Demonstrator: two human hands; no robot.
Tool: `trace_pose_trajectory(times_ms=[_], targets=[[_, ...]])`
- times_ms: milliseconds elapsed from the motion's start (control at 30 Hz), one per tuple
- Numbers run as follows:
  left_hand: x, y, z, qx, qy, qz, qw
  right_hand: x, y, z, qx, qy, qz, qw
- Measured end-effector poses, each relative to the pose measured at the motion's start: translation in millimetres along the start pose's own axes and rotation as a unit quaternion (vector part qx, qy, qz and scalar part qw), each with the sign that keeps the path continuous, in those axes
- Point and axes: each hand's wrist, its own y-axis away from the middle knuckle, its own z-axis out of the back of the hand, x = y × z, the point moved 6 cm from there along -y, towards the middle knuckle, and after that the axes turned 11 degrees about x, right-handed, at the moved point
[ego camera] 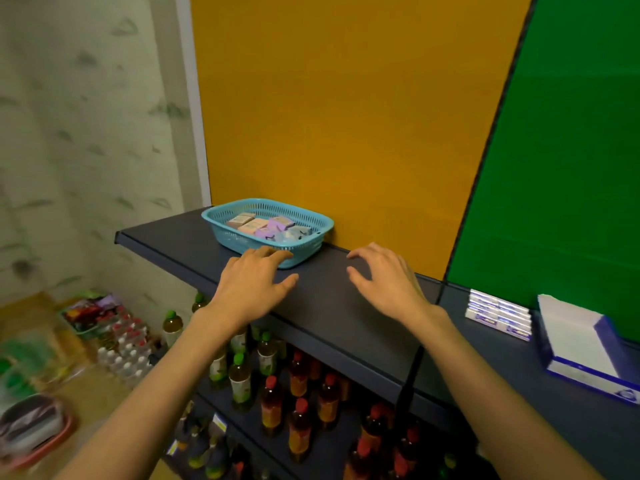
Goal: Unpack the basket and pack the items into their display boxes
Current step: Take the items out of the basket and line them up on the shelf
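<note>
- The blue basket (267,230) sits on the shelf (332,306) by the yellow wall, full of small boxes (263,224).
- The left hand (251,284) is open, fingertips at the basket's near rim, likely to pull it.
- The right hand (388,278) hovers open beside it, holding nothing.
- An open display box (585,344) waits far right.

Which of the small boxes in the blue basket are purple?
The two small boxes in the middle of the blue basket; those to their left are beige, the right one pale blue.

Both hands reach over a dark shelf (329,306): the left hand (251,282), fingers spread, at the near wall of a blue basket (311,251) of small boxes (266,225); the right hand (388,280) hovers empty, a white-and-blue display box (581,344) to its right.
</note>
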Motion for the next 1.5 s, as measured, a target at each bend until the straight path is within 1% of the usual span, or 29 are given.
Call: trace_pose_trajectory(times_ms=[300, 467, 633, 867, 1133, 1267, 1367, 1500], targets=[[115, -39, 3, -0.011, 0.014, 0.011, 1.000, 45, -84, -31, 0.009, 0.003, -0.016, 1.000], [162, -80, 0, -0.004, 0.019, 0.007, 1.000, 53, -142, -52, 0.000, -0.005, -0.024, 1.000], [197, -137, 3, 0.011, 0.019, -0.005, 1.000, 46, -202, -65, -0.003, -0.026, -0.043, 0.999], [214, -219, -9, 0.048, 0.032, -0.032, 0.998, 26, -254, -81, -0.006, -0.014, -0.079, 0.997], [234, -288, -42, 0.132, -0.009, -0.032, 0.991, 14, -282, -93, 0.048, 0.022, -0.113, 0.992], [232, -310, -59, 0.176, -0.035, -0.051, 0.982, 17, -293, -97, 0.068, 0.035, -0.139, 0.987], [231, -325, -72, 0.205, -0.018, -0.067, 0.976, 22, -305, -103, 0.079, 0.027, -0.158, 0.984], [234, -336, -80, 0.236, -0.008, -0.080, 0.969, 31, -324, -115, 0.120, 0.042, -0.188, 0.974]])
